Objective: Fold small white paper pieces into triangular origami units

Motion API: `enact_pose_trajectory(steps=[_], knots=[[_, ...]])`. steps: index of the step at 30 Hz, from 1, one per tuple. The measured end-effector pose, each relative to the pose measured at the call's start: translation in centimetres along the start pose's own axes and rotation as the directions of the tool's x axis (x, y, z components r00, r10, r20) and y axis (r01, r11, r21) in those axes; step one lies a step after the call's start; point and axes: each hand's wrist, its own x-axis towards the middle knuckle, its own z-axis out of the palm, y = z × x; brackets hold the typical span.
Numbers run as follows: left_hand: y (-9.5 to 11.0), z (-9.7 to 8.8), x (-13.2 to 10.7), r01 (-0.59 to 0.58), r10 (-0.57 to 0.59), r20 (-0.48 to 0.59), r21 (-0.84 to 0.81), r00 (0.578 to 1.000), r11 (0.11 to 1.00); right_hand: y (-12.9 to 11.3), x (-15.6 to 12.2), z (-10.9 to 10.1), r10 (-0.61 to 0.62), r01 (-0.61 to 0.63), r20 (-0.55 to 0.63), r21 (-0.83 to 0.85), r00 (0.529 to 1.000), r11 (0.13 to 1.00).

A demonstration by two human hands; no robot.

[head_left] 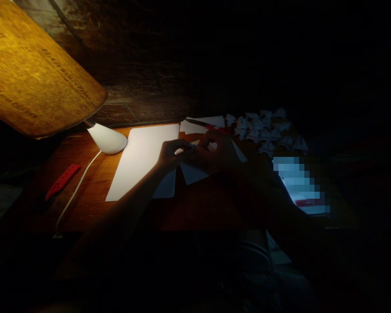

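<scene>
Both hands meet over a small white piece of paper (192,173) on the lamp-lit wooden table (94,152). My left hand (169,154) pinches its left side with fingers closed. My right hand (215,152) is curled over the paper's top, fingers pressed together on it. A larger white sheet (143,158) lies just left of the hands. The scene is dark and the fingertips are hard to make out.
A pile of several small folded paper pieces (267,128) lies at the back right. A white lamp base (108,139) with its cord and a yellow shade (32,74) stand at the left. A red strip (62,180) lies near the left edge. A lit phone screen (301,184) sits at the right.
</scene>
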Motion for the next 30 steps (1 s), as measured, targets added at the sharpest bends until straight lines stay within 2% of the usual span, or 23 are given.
enact_pose_trajectory(steps=[11,20,25,30], knots=[[0.2,-0.1,0.1,0.007,-0.008,0.033,0.015,0.999,1.000,-0.1,0.1,-0.5,0.012,-0.016,0.077,0.061,0.997,0.998],[0.2,-0.1,0.1,-0.009,0.009,0.045,0.001,0.999,1.000,-0.8,-0.1,-0.8,0.114,-0.144,0.178,0.164,0.977,0.976],[-0.1,-0.2,0.1,0.010,-0.010,0.028,0.022,1.000,1.000,-0.1,0.4,-0.6,0.128,-0.143,0.110,0.139,0.986,0.980],[0.1,-0.3,0.1,0.014,-0.016,0.063,0.026,0.998,1.000,0.4,0.4,-0.1,0.093,-0.096,0.044,0.056,0.995,0.994]])
